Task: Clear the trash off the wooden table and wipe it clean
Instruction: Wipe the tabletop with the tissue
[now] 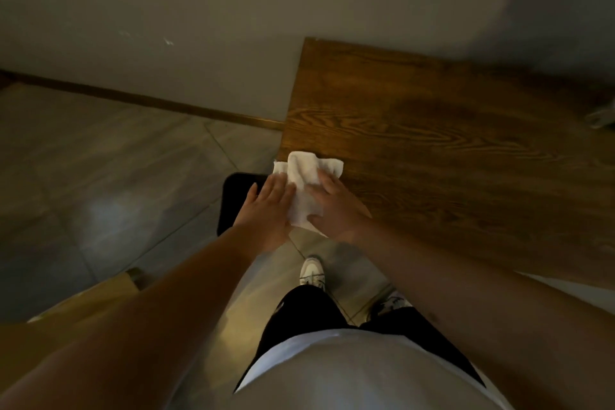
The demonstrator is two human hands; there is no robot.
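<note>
Head view, looking down. The pale wall [199, 10] fills the upper field, meeting a grey tiled floor [83, 176] along a brown skirting board [149, 100]. The wooden table [449, 150] (dark, strongly grained top) occupies the right half, its far edge against the wall and its near left corner at centre frame. A dark, rectangular object [236, 200] sits on the floor just left of that corner, partly hidden by the left hand; what it is cannot be told. A tan, cardboard-like surface [100, 296] shows at lower left behind the left forearm. At the table's far right edge lies a small pale object [600, 116], cut off by the frame and too blurred to identify. A crumpled white cloth [307, 183] overhangs the table's near left corner. The right hand [336, 210] is closed on the cloth, thumb below and fingers above. The left hand [269, 210] lies flat and spread, fingers apart, against the cloth's left side. Two white shoes [312, 271] stand on the floor below.
</note>
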